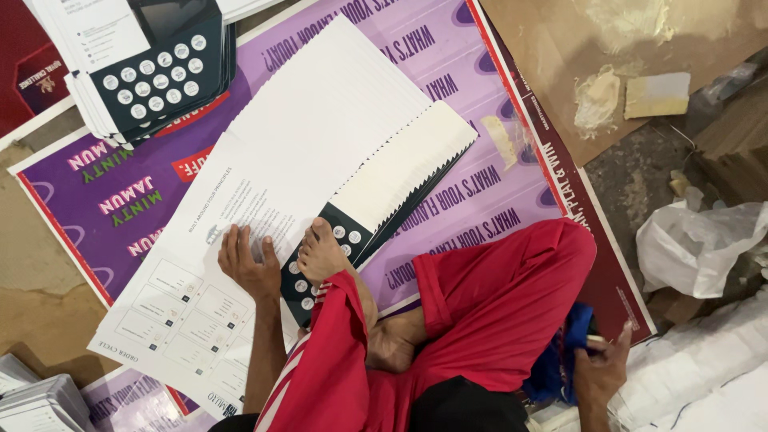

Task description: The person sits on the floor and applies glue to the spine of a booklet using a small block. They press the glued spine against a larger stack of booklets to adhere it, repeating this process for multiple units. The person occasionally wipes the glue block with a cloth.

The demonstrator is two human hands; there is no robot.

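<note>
Printed sheets (264,208), fanned in a long staggered row, lie on the purple poster (448,96) spread over the floor, running from the lower left up toward the middle of the view. My left hand (246,260) rests flat on the white face of the fan near its lower end, fingers spread and pressing down, its grip released and grasping nothing. A bare foot (322,252) pins the dark, dot-patterned edge of the row just beside that hand. My right hand (602,370) is well apart at the lower right, near the red trouser leg (496,296); it seems to pinch something small and thin, but I cannot tell what, nor how firmly its grip is clenched. I judge that doing this well means keeping palm pressure even so the stagger stays regular, sliding rather than lifting, and letting the foot act as the anchor so the row does not skew. A second stack of the same dark-and-white sheets (152,68) sits at the upper left, apart from the fan, and a crumpled white bag (696,240) lies off to the right.
</note>
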